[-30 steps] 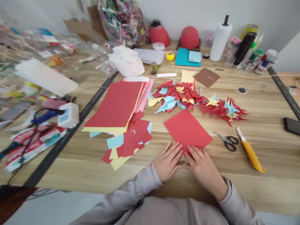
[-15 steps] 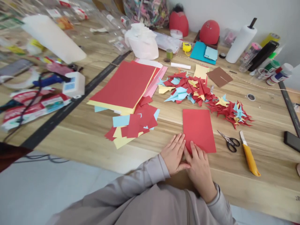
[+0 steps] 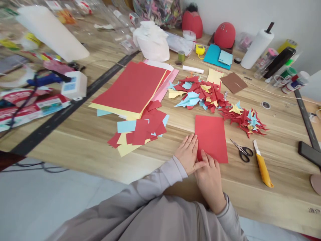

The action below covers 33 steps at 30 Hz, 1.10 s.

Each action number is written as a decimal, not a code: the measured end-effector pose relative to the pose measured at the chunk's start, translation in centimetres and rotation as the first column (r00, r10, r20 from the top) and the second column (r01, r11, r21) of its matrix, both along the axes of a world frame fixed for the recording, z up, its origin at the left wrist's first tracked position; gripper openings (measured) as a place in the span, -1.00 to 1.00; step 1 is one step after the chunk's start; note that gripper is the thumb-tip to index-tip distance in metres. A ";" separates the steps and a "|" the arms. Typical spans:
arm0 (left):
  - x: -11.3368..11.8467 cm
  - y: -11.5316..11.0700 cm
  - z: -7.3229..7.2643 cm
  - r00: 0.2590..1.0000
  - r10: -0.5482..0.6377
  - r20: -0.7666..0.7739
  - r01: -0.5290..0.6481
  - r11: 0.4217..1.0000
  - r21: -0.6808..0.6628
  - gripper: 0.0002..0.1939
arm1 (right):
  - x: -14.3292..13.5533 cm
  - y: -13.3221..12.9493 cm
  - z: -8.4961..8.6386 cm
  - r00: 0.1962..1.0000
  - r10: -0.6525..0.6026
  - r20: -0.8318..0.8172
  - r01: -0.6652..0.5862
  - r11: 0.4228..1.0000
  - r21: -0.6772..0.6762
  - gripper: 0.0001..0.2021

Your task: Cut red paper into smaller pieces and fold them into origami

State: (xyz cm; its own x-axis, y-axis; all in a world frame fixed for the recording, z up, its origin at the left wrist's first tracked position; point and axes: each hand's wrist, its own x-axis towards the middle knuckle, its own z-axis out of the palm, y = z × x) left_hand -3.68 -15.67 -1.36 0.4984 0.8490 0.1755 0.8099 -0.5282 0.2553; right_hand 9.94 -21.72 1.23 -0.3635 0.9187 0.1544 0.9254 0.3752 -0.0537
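A red sheet of paper (image 3: pixel 212 135) lies flat on the wooden table in front of me. My left hand (image 3: pixel 188 152) rests at its left edge, fingers stretched out and lying flat. At the sheet's lower left corner is my right hand (image 3: pixel 209 172), its fingers extended onto the paper and its thumb side meeting my left thumb. To the right of the sheet lie scissors (image 3: pixel 243 151) with black handles and a yellow-handled utility knife (image 3: pixel 263 167). Behind it spreads a pile of folded red, blue and yellow paper pieces (image 3: pixel 213 95).
Left of the sheet are small cut paper pieces (image 3: pixel 140 130) and a stack of large coloured sheets (image 3: pixel 132 87). A black phone-like object (image 3: pixel 309 152) lies at the right. A tape measure (image 3: pixel 200 50), a paper roll (image 3: pixel 258 48) and bottles stand at the back.
My right hand has shifted slightly left and down along the sheet's lower edge. My left hand stays at the left edge. The whole view has turned a little.
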 end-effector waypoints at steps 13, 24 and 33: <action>-0.6 -0.3 -0.6 0.999 -0.010 0.047 0.007 0.997 0.071 -0.07 | -0.3 0.2 0.3 0.999 -0.010 -0.032 0.010 1.000 -0.001 -0.69; -0.3 -0.2 -0.7 1.000 -0.009 0.009 0.008 0.996 0.088 0.02 | 0.0 0.3 0.3 0.999 -0.012 -0.050 0.008 0.997 -0.075 -0.71; -0.1 1.5 -1.2 1.000 0.009 0.005 -0.009 0.998 0.056 0.06 | -0.2 0.3 0.5 0.997 -0.028 -0.076 0.025 0.999 -0.031 -0.72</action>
